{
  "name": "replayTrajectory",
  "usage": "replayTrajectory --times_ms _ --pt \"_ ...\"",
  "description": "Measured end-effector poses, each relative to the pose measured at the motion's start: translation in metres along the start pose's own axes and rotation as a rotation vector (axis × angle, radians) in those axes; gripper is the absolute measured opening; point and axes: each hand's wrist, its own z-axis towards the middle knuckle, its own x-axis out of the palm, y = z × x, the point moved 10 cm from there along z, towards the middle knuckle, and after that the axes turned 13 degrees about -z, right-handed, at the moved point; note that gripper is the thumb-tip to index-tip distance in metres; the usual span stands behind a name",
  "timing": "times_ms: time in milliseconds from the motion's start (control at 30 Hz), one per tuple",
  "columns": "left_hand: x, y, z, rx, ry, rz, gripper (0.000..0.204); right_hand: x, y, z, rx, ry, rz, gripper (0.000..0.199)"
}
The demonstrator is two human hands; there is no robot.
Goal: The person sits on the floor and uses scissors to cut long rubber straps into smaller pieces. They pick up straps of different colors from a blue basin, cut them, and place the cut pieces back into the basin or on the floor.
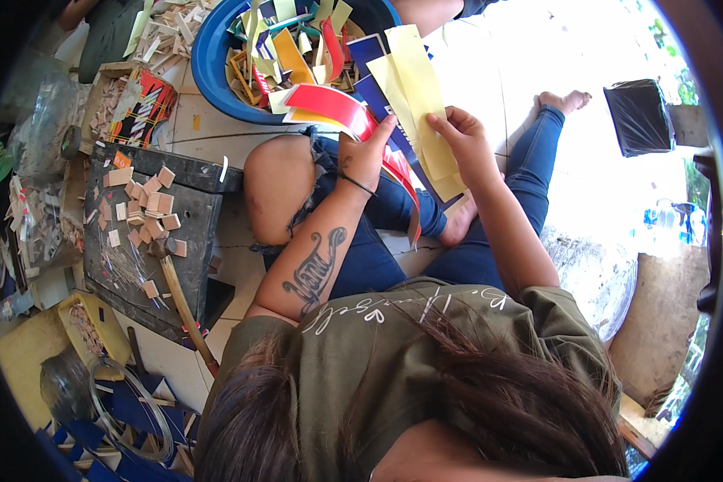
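Observation:
My left hand [363, 163] is closed round a bundle of glossy strips, its thumb lying along them. A curved red strip [329, 100] with pale edges arches out on the left, and another red length hangs below the hand. With thumb and fingers my right hand [467, 147] pinches long pale yellow strips [414, 96]. A dark blue strip [367, 50] lies behind the yellow ones, between the hands; which hand bears it I cannot tell. Just beyond my hands, a blue basin [209, 76] is heaped with yellow, red, green and blue strips.
To the left, a dark block-like bench [108, 265] carries several small wooden pieces [154, 201] and a wooden-handled hammer [183, 301]. A yellow container [108, 325] and a coil of clear line [128, 410] lie lower left. A black-wrapped box [636, 118] stands at right.

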Motion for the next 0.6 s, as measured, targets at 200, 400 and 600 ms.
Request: replayTrajectory --times_ms 200,400,600 --pt "-0.001 -0.003 0.0 0.029 -0.016 0.007 0.022 -0.015 0.0 0.0 -0.073 -0.094 0.189 0.014" --pt "-0.002 -0.001 -0.001 0.01 -0.024 -0.016 0.019 -0.1 -0.016 0.001 -0.34 -0.285 -0.075 0.007" --pt "0.0 0.005 -0.002 -0.032 -0.002 0.062 0.015 -0.088 -0.089 -0.026 -0.244 0.15 -1.494 0.023"
